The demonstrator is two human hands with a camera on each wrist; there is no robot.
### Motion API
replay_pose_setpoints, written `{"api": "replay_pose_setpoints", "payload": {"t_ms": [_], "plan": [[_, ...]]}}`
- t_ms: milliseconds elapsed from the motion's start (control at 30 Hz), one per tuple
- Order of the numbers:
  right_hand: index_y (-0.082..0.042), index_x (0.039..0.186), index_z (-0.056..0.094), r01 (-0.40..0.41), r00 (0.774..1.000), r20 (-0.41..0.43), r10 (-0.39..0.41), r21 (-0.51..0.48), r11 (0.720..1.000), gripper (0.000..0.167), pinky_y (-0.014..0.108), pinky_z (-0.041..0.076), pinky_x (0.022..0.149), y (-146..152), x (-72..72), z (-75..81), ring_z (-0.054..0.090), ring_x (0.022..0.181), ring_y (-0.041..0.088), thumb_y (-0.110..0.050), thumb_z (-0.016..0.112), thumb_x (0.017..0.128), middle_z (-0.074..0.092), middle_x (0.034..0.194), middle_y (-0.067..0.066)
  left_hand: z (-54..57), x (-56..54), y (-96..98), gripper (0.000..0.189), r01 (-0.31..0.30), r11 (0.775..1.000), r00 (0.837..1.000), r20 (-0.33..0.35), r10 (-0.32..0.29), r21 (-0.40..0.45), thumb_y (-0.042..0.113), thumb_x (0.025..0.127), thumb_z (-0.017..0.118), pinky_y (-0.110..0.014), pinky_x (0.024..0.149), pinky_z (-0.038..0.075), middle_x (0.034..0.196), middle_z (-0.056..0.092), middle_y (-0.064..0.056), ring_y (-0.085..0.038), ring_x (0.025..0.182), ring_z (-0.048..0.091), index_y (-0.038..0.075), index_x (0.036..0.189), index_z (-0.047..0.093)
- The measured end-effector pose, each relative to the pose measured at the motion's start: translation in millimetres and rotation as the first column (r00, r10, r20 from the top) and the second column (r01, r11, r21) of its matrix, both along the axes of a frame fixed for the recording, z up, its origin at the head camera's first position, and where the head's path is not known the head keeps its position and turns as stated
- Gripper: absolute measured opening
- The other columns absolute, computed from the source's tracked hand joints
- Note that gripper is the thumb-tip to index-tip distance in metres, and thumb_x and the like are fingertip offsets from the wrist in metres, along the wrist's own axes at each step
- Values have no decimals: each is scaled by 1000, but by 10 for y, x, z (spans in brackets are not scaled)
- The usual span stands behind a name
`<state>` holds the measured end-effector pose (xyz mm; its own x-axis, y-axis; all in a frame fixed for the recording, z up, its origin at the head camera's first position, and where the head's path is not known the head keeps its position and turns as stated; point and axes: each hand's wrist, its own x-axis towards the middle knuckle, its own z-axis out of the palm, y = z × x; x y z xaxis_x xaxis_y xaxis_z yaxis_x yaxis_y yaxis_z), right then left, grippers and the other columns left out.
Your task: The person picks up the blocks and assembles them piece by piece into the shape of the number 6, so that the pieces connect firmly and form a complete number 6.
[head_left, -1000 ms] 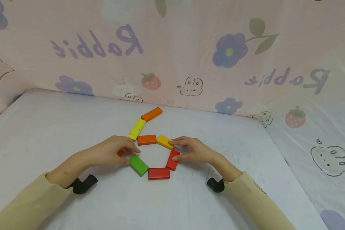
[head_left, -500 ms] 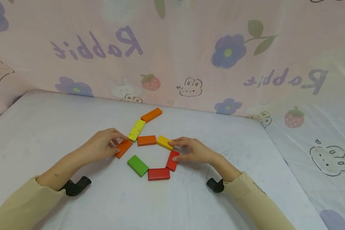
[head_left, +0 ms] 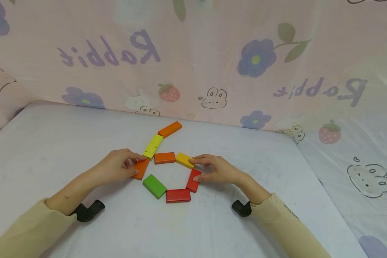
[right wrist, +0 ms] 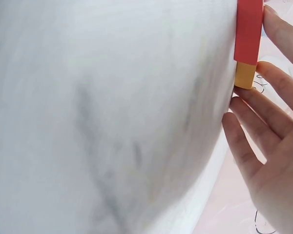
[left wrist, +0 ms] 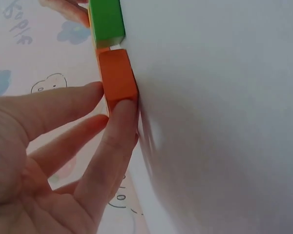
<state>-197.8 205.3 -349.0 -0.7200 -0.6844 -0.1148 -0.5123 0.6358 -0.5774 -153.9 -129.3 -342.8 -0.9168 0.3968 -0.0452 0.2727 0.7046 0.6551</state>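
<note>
Flat wooden blocks lie on the white table. My left hand (head_left: 114, 166) pinches an orange block (head_left: 142, 170) at the left of a ring; the left wrist view shows fingers against its sides and end. That block's far end is by a bright yellow block (head_left: 153, 147), and its near end is close to a green block (head_left: 154, 186). My right hand (head_left: 220, 170) has its fingers extended, fingertips touching an amber block (head_left: 184, 159) and thumb on a red block (head_left: 192, 181). Another red block (head_left: 178, 196) closes the near side, and an orange block (head_left: 164, 158) the far side.
One more orange block (head_left: 170, 129) lies beyond the bright yellow one, tilted to the right. A patterned curtain (head_left: 193, 64) hangs behind the table (head_left: 245, 233). Black wrist mounts (head_left: 89, 210) stick out below both sleeves.
The left hand has moved from beside the green block to the orange block. Over the last half second it has turned that block steeper, its near end swinging right, toward the green block. The right hand stays put.
</note>
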Motion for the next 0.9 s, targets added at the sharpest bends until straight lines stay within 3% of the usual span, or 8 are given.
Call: {"api": "replay_pose_setpoints", "payload": {"t_ms": [333,900], "plan": [[-15,138,54,3,1000,-1,-3,4,1000,58,50,40,107,-10,1,7,47,131,24,-27,74,84,53,141,4,-27,25,107,41,-76,997,997,18,75,19,10,82,73,-26,61,46,94,61,-12,-16,72,52,1,120,64],[-15,137,55,13,1000,6,-13,5,1000,58,50,39,107,-7,1,-1,46,132,24,-29,74,84,53,141,3,-42,85,194,41,-132,990,991,-14,133,44,11,81,74,-26,59,44,88,61,-11,-15,68,51,0,118,63]]}}
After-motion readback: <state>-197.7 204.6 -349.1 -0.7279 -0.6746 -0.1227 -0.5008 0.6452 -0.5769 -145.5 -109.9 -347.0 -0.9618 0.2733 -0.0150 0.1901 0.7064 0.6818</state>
